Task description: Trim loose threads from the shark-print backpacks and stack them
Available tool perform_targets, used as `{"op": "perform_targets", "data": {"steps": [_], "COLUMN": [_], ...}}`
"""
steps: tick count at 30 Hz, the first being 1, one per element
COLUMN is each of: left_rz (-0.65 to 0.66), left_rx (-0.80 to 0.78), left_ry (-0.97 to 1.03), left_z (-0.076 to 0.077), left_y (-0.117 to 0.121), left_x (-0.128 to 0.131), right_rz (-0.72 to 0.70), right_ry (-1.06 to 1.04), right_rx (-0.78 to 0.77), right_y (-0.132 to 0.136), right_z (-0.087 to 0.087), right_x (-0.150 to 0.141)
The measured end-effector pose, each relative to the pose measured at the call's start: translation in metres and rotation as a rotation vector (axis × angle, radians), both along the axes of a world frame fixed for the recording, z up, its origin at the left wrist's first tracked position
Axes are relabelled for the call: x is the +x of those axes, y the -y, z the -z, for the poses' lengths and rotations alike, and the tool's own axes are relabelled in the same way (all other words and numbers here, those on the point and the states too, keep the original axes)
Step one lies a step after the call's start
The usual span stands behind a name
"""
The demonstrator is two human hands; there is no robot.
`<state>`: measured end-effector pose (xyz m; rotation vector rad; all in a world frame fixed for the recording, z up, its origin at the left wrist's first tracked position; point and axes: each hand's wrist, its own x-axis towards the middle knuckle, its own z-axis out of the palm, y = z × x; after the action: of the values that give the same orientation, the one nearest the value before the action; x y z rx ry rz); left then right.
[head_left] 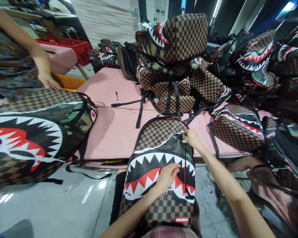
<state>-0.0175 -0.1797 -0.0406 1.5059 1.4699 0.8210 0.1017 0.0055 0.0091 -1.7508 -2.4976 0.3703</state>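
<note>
A backpack (161, 201) with brown checks, camouflage and a printed shark mouth stands upright in front of me, its top against the pink table edge. My right hand (192, 138) pinches at the upper end of the vertical zipper (185, 165) on its front; the fingertips hide what is between them. Lower down, my left hand (168, 177) rests on the printed teeth, fingers bent and pressed together, pointing toward the zipper. Whether the left fingers hold anything small is not visible. A dark pull hangs at the zipper's lower end.
Similar backpacks pile up (186, 39) on the pink table (104, 132), with straps trailing. At left, another person's hand (48, 79) is over a large backpack (72, 129). A pen-like object (117, 96) lies on the table; a red crate (81, 49) stands behind. Someone sits at right.
</note>
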Motion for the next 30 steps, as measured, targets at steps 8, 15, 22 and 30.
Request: {"op": "perform_targets", "data": {"steps": [8,15,22,30], "left_rz": [0.001,0.035,-0.051,-0.099], "left_rx": [0.026,0.030,0.247,0.173], "left_ry": [0.006,0.001,-0.228,-0.193], "left_z": [0.008,0.009,-0.008,-0.014], "left_y": [0.001,0.004,-0.039,-0.103], "left_x": [0.001,-0.002,0.007,0.020], "right_rz": [-0.065,-0.024,0.197,0.411], "right_ry": [0.068,-0.160,-0.687,-1.075], "right_rx": [-0.063,-0.074,-0.078,-0.133], "right_y": [-0.004,-0.013,-0.004,0.040], "right_z": [-0.006,-0.017,-0.009,0.018], "right_x": [-0.008,0.009,0.049,0.065]}}
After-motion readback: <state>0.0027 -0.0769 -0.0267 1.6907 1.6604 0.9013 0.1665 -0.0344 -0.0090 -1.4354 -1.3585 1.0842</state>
